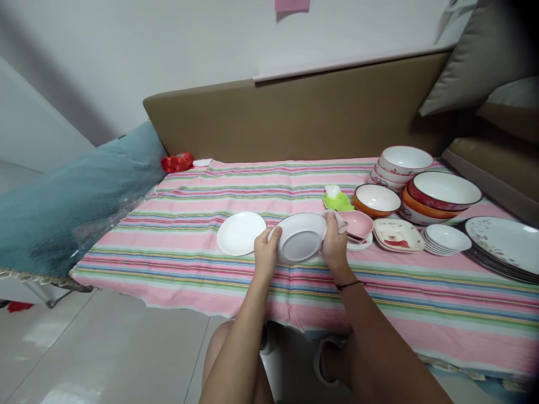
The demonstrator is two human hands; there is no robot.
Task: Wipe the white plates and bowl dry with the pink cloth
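Observation:
Tilted above the striped cloth, a white plate (pixel 301 238) is held between both of my hands. My left hand (pixel 266 249) grips its left rim, thumb on top. At the right rim my right hand (pixel 334 241) pinches the plate through a pale pinkish cloth (pixel 339 222). A second white plate (pixel 241 233) lies flat just left of my left hand. Close to the right of my right hand is a pink dish (pixel 357 223), resting over a white plate that is partly hidden. A green leaf-shaped dish with a white part (pixel 337 199) sits behind it.
Further right stand square bear dishes (pixel 398 234), small white bowls (pixel 447 239), stacked large bowls (pixel 442 191), a dark-rimmed bowl (pixel 377 199) and large plates (pixel 505 241). A red package (pixel 177 163) lies at the back left. The striped cloth (pixel 177 241) ends at the front edge.

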